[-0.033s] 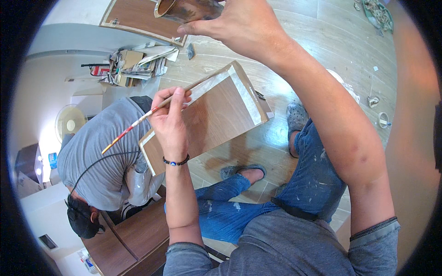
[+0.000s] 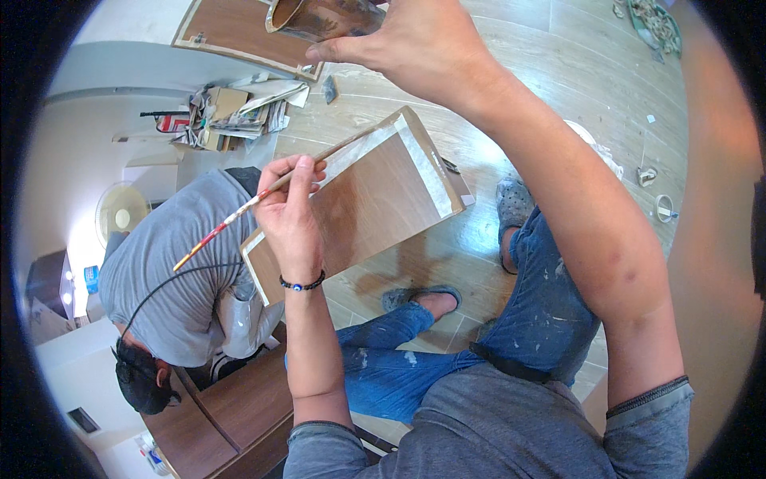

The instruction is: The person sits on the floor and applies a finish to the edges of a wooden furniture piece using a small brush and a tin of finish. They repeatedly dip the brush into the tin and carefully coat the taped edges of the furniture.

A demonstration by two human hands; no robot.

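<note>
My left hand (image 2: 291, 207) pinches a slim paintbrush (image 2: 214, 233) between thumb and fingers. The brush's red-and-yellow-stained end points down to the left, while its other end reaches along the upper left edge of a brown wood-grain panel (image 2: 363, 203). Pale masking strips border that panel; whether the brush touches it, I cannot tell. At the top of the view, my right hand (image 2: 423, 48) is closed around a brown-stained cup (image 2: 323, 20), tilted with its mouth to the left. Part of the cup is cut off by the frame.
A person in a grey shirt (image 2: 187, 255) bends over brown furniture (image 2: 239, 399) on the left. Another taped panel (image 2: 239, 32) and a pile of papers and cardboard (image 2: 231, 116) lie beyond. A green basin (image 2: 656, 28) and a small white cup (image 2: 664, 209) are at right.
My left hand has shifted slightly left with the paintbrush. The right hand and its cup stay almost in place.
</note>
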